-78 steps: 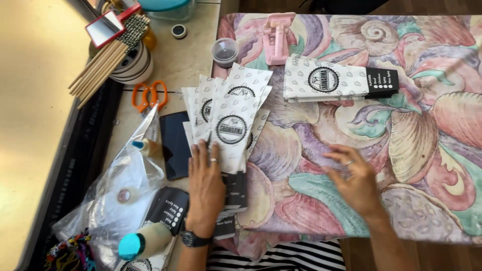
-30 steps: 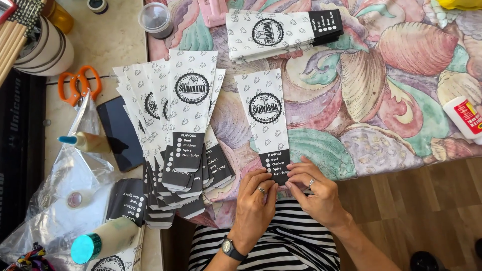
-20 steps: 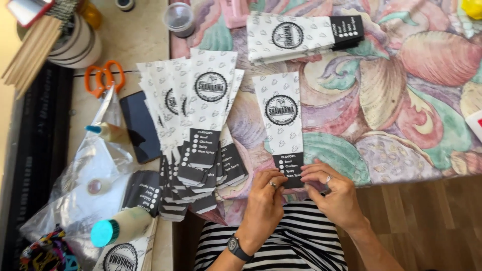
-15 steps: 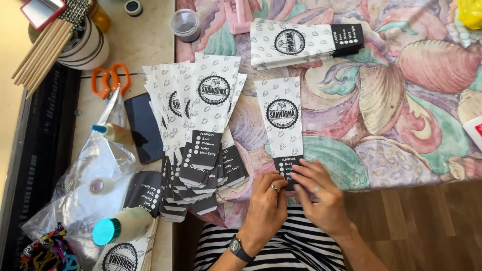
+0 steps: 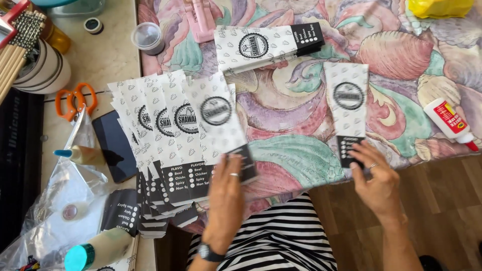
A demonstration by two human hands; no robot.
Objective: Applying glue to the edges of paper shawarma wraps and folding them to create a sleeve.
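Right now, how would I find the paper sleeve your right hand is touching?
Look at the shell-patterned tablecloth. Right of the big fanned pile of sleeves, one white paper sleeve lies alone, its black end under the right hand. It touches no other sleeve.

Matt paper sleeves (image 5: 201, 130) (printed black and white) lie on patterned cloth (image 5: 301, 110).

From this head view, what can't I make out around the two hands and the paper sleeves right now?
- Top white printed paper sleeve, head view: motion-blurred under the left hand.
- Lone white paper sleeve: lower dark end covered by the right hand.
- Fanned stack of sleeves: overlapping, count unclear.
- Yellow bag: cut off by top edge.
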